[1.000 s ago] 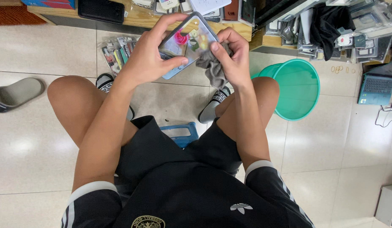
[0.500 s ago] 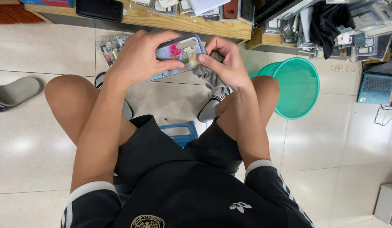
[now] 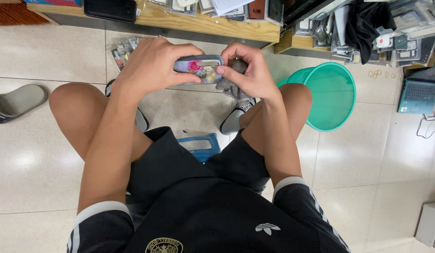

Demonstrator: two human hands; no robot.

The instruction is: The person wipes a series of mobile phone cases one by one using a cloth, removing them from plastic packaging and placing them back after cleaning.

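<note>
Above the person's bare knees, a rectangular phone case with a grey rim and a pink flower print (image 3: 199,69) was held between both hands, its long axis running left to right across the view, with a long slot-shaped opening near its upper edge. The left hand (image 3: 149,68) was closed over the case's left end, fingers curled across the top and the thumb reaching along the printed face. The right hand (image 3: 248,72) was clamped on the case's right end, its thumb tip pressed on the printed side, and the same hand also kept a crumpled grey cloth (image 3: 232,84) bunched against the palm, hanging just below the case. Both hands were equally near, each covering one end, so only the middle stretch of the case showed. Whether a phone sat inside could not be made out. Beyond the hands ran a pale wooden shelf edge (image 3: 217,26) crowded with small packets; a round teal plastic basket (image 3: 332,96) stood on the tiled floor (image 3: 49,159) by the right knee, and a blue plastic stool (image 3: 199,145) showed between the legs.
</note>
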